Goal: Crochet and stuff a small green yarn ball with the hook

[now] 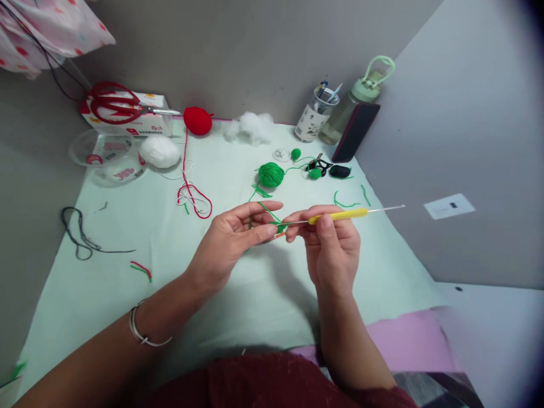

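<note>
My right hand (334, 246) grips a crochet hook (340, 216) by its yellow handle, with metal ends showing on both sides. In my left hand (232, 238), a small green crochet piece (280, 228) is pinched between thumb and fingers. The hook's left end meets this piece. A strand of green yarn (268, 211) runs over my left index finger, and a bit of orange shows just under the piece. Behind my hands lies a ball of green yarn (271, 175). My left fingers partly hide the crochet piece.
Red-handled scissors (114, 105) rest on a box (155, 122) at back left, near a white yarn ball (160, 152) and a red yarn ball (198, 120). White stuffing (250, 128), a pen cup (314, 116), a bottle (346, 107) and a phone (356, 133) line the back.
</note>
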`<state>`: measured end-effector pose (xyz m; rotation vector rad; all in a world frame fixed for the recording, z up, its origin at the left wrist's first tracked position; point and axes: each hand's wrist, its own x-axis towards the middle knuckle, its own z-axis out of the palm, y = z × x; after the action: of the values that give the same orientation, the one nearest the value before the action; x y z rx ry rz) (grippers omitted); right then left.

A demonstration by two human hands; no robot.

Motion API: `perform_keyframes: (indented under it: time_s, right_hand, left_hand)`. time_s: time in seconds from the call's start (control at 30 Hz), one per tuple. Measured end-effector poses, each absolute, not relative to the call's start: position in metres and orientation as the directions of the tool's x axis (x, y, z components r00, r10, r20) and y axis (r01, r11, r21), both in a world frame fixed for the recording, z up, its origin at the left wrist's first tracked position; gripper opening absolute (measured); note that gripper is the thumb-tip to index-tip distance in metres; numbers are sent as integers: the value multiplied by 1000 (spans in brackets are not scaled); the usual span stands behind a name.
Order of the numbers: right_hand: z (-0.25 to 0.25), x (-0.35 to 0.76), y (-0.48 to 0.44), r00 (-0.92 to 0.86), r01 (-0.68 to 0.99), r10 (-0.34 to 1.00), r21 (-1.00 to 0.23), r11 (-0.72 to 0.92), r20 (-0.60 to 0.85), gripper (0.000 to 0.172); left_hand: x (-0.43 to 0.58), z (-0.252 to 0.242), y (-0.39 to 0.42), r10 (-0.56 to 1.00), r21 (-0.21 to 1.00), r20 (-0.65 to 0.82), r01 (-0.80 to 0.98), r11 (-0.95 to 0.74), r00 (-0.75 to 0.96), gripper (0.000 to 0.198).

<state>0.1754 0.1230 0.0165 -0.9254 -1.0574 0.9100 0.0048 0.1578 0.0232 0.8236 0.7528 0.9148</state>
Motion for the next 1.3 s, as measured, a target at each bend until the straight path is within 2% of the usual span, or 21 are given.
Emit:
perform_keyframes:
  time_s: [0.1, 0.2, 0.3, 0.4, 0.47, 0.53, 0.6, 0.67, 0.73, 0.8, 0.87, 0.93, 1.03, 1.1, 1.13, 1.2, 1.3]
  right_hand:
    - [17, 175, 119, 227, -38, 900, -920, 391, 373, 19]
    - [15, 174, 115, 196, 187, 824, -845, 502, 532, 20]
    - [10, 173, 114, 81, 385, 708, -677, 627, 701, 25]
    - [3, 174, 114, -45, 545, 637, -515, 661, 770, 31]
    - [-2, 174, 114, -117, 675, 611, -388, 628, 783, 36]
    - [-4, 175, 113, -145, 747, 581, -296, 595, 801, 40]
    - [-2, 174, 113, -68, 725, 588, -365, 584, 806, 35]
    - [3, 174, 114, 111, 583, 650, -579, 570, 752, 24]
    - [10, 172, 116, 257, 350, 734, -769, 535, 628, 20]
    - [14, 170, 119, 287, 167, 811, -860, 481, 509, 19]
    - [15, 168, 120, 242, 122, 849, -883, 454, 470, 19]
    - [13, 165, 120, 214, 184, 828, -854, 487, 518, 18]
    - [8, 164, 117, 147, 413, 732, -714, 566, 665, 24]
    - [6, 166, 115, 60, 556, 670, -582, 593, 740, 30]
    - [7, 168, 115, 41, 585, 661, -554, 592, 749, 30]
    - [9, 172, 116, 110, 532, 691, -629, 567, 715, 23]
    - [13, 175, 120, 283, 257, 798, -843, 472, 532, 18]
  left_hand:
    - [5, 24, 159, 893, 865, -200, -355, 354, 404, 30]
    - [6, 26, 158, 912, 886, -189, -338, 319, 364, 33]
    - [8, 30, 156, 945, 917, -164, -310, 252, 284, 32]
    - [11, 33, 153, 965, 942, -141, -269, 199, 221, 31]
    - [11, 32, 152, 956, 925, -153, -303, 227, 250, 39]
    - [11, 30, 153, 906, 853, -215, -382, 356, 363, 48]
    - [9, 27, 156, 823, 737, -280, -438, 514, 495, 48]
    - [6, 27, 159, 775, 654, -306, -470, 593, 552, 42]
    - [4, 28, 161, 795, 647, -296, -501, 575, 530, 39]
    - [4, 30, 161, 815, 686, -276, -490, 538, 509, 41]
    - [6, 31, 159, 825, 733, -262, -453, 507, 500, 43]
    - [9, 29, 156, 848, 774, -251, -429, 465, 467, 44]
    - [12, 27, 154, 875, 797, -245, -428, 427, 417, 47]
    - [12, 25, 156, 845, 758, -270, -440, 483, 462, 43]
    - [12, 25, 157, 824, 725, -284, -453, 519, 490, 39]
    - [9, 24, 160, 797, 662, -303, -486, 570, 522, 31]
    - [7, 22, 162, 826, 660, -285, -526, 536, 486, 23]
